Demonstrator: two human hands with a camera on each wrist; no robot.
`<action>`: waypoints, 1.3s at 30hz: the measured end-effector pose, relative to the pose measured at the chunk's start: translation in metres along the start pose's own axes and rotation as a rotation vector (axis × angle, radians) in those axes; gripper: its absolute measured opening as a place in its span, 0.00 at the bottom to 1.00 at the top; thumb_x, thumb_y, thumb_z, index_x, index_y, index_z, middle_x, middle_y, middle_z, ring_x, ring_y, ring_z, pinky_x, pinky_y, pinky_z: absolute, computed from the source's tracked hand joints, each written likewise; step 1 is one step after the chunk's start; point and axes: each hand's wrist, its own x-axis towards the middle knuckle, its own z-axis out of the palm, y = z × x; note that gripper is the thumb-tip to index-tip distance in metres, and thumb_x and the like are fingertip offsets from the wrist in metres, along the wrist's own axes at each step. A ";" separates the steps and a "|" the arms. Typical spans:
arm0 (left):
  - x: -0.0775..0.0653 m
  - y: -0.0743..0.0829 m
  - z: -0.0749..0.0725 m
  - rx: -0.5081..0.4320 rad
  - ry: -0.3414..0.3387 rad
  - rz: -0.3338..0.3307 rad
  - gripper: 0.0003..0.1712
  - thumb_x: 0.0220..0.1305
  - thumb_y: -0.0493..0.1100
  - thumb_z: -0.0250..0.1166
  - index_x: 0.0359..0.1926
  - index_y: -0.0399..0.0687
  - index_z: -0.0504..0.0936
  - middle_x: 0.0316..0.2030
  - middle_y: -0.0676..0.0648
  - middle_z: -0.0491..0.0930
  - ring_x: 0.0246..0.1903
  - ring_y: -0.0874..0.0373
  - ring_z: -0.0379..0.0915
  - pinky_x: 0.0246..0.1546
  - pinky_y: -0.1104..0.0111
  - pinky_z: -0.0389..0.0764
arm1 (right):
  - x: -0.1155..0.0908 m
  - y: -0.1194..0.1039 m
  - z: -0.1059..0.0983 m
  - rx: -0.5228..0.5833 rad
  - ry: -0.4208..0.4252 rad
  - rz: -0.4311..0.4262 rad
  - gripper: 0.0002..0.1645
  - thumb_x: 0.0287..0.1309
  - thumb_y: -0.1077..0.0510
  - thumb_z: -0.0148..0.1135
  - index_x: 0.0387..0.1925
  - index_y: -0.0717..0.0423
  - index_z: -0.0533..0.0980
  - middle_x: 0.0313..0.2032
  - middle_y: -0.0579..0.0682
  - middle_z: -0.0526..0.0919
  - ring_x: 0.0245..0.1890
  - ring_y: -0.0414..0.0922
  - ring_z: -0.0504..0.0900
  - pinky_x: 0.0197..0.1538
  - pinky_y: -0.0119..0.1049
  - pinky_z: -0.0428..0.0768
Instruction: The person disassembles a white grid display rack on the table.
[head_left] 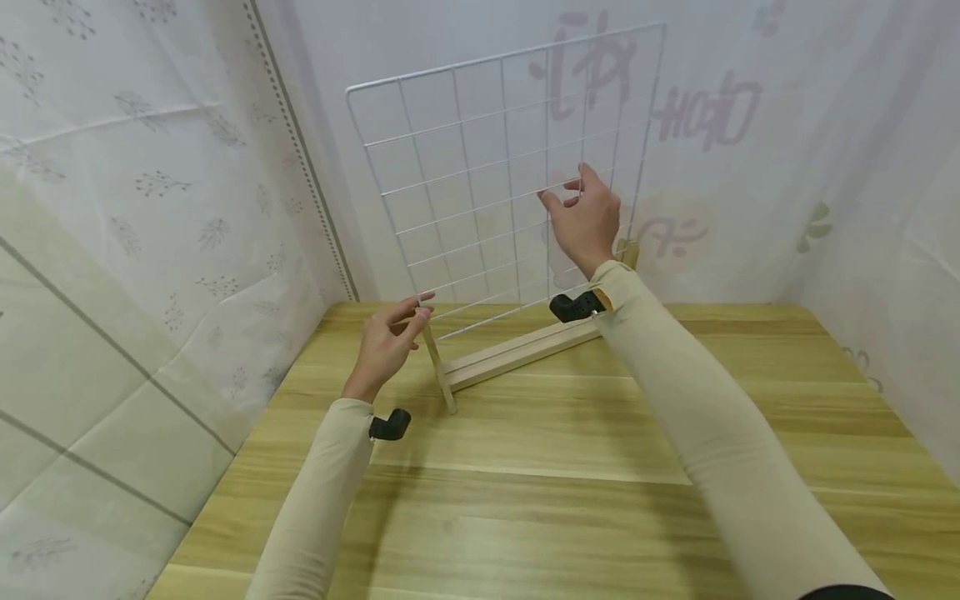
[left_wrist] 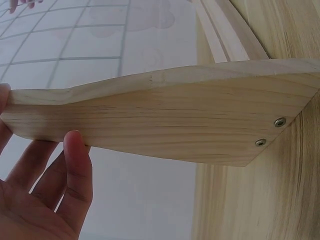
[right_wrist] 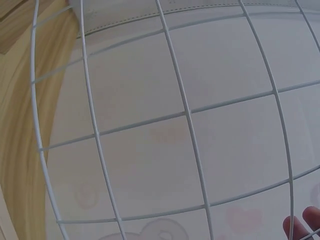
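A white wire grid panel [head_left: 501, 57] stands upright, leaning back slightly, its lower edge just above the base bar of a pale wooden stand [head_left: 525, 354] in the head view. My left hand [head_left: 384, 346] holds the upper end of the stand's left side piece [left_wrist: 150, 120], fingers around its edges in the left wrist view. Two screw heads [left_wrist: 280, 122] show low on that board. With thumb and index finger, my right hand [head_left: 587, 218] pinches the grid's wires right of its middle. Only its fingertips [right_wrist: 298, 229] appear in the right wrist view, at a wire.
The stand rests toward the back of a wood-grain table [head_left: 480, 517]. Patterned pale curtains [head_left: 187, 183] hang at the left, back and right. Dark wrist mounts [head_left: 392, 425] stick out from both sleeves. The stand's right side piece [head_left: 630, 252] is partly behind the right wrist.
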 end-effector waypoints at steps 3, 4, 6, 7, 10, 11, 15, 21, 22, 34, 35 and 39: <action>0.000 0.000 0.001 -0.007 -0.004 -0.001 0.22 0.75 0.52 0.58 0.66 0.58 0.78 0.61 0.42 0.81 0.54 0.40 0.83 0.33 0.63 0.84 | 0.004 -0.005 -0.004 -0.005 -0.008 0.011 0.41 0.63 0.45 0.67 0.71 0.57 0.67 0.59 0.52 0.84 0.50 0.49 0.86 0.57 0.46 0.80; 0.000 0.000 0.001 -0.009 -0.004 -0.001 0.22 0.75 0.51 0.58 0.66 0.58 0.78 0.61 0.42 0.81 0.54 0.40 0.83 0.32 0.62 0.84 | 0.005 -0.006 -0.005 -0.006 -0.011 0.016 0.41 0.63 0.45 0.67 0.71 0.57 0.66 0.59 0.52 0.83 0.50 0.49 0.86 0.58 0.45 0.80; 0.000 0.000 0.001 -0.010 -0.005 -0.005 0.22 0.75 0.50 0.58 0.67 0.58 0.77 0.62 0.42 0.81 0.54 0.40 0.83 0.33 0.58 0.85 | 0.007 -0.009 -0.007 -0.011 -0.014 0.027 0.41 0.64 0.44 0.66 0.72 0.57 0.65 0.60 0.52 0.83 0.51 0.49 0.86 0.59 0.44 0.80; 0.000 0.000 0.001 -0.010 -0.007 -0.006 0.22 0.75 0.50 0.58 0.67 0.58 0.77 0.62 0.42 0.81 0.54 0.40 0.83 0.34 0.56 0.85 | 0.008 -0.010 -0.009 -0.013 -0.015 0.031 0.42 0.64 0.44 0.66 0.72 0.57 0.65 0.60 0.52 0.83 0.51 0.48 0.86 0.59 0.43 0.80; 0.000 0.000 0.001 -0.002 -0.011 -0.013 0.22 0.76 0.51 0.58 0.67 0.57 0.77 0.62 0.42 0.81 0.54 0.41 0.83 0.36 0.53 0.85 | 0.011 -0.017 -0.012 -0.011 -0.018 0.037 0.43 0.65 0.43 0.65 0.74 0.56 0.63 0.61 0.51 0.82 0.51 0.47 0.86 0.59 0.42 0.80; 0.000 0.000 0.000 -0.002 -0.010 -0.015 0.23 0.75 0.51 0.58 0.67 0.56 0.77 0.61 0.42 0.81 0.54 0.42 0.83 0.36 0.54 0.86 | 0.011 -0.019 -0.014 -0.007 -0.018 0.033 0.43 0.65 0.43 0.65 0.74 0.55 0.63 0.61 0.51 0.82 0.51 0.47 0.86 0.59 0.42 0.80; -0.001 0.001 -0.001 -0.002 0.006 -0.010 0.23 0.75 0.53 0.58 0.65 0.53 0.79 0.59 0.41 0.82 0.54 0.42 0.83 0.36 0.58 0.86 | 0.014 -0.031 -0.020 -0.008 -0.008 0.000 0.41 0.65 0.42 0.65 0.73 0.54 0.65 0.60 0.51 0.83 0.50 0.47 0.86 0.58 0.41 0.80; -0.001 0.001 0.000 0.009 0.000 0.002 0.21 0.74 0.55 0.58 0.65 0.61 0.79 0.59 0.42 0.83 0.53 0.42 0.83 0.34 0.63 0.85 | 0.017 -0.043 -0.030 -0.023 0.025 -0.034 0.38 0.65 0.42 0.64 0.70 0.53 0.68 0.59 0.50 0.84 0.48 0.45 0.87 0.55 0.37 0.82; -0.001 0.000 0.000 0.010 -0.001 0.002 0.21 0.74 0.55 0.58 0.65 0.61 0.79 0.59 0.41 0.82 0.53 0.42 0.83 0.34 0.63 0.85 | 0.018 -0.044 -0.031 -0.024 0.028 -0.038 0.38 0.65 0.42 0.64 0.70 0.53 0.68 0.59 0.50 0.84 0.48 0.45 0.87 0.55 0.37 0.82; 0.001 -0.003 -0.001 -0.002 -0.014 -0.029 0.24 0.75 0.53 0.57 0.68 0.57 0.76 0.61 0.42 0.81 0.56 0.44 0.82 0.35 0.61 0.85 | 0.024 -0.050 -0.057 -0.037 0.043 -0.007 0.38 0.64 0.39 0.63 0.70 0.50 0.69 0.57 0.49 0.85 0.49 0.44 0.87 0.59 0.34 0.79; 0.001 -0.004 -0.001 -0.001 -0.014 -0.028 0.24 0.75 0.54 0.58 0.68 0.57 0.76 0.61 0.42 0.81 0.56 0.43 0.82 0.35 0.62 0.85 | 0.024 -0.048 -0.060 -0.040 0.041 -0.001 0.40 0.64 0.39 0.63 0.72 0.50 0.67 0.57 0.49 0.85 0.49 0.44 0.86 0.61 0.34 0.77; -0.004 -0.007 -0.003 0.008 -0.022 -0.023 0.25 0.74 0.56 0.58 0.68 0.57 0.76 0.60 0.41 0.81 0.55 0.41 0.82 0.33 0.64 0.85 | 0.018 -0.038 -0.067 -0.058 0.024 0.014 0.41 0.64 0.39 0.62 0.73 0.52 0.65 0.56 0.49 0.85 0.49 0.45 0.85 0.62 0.36 0.76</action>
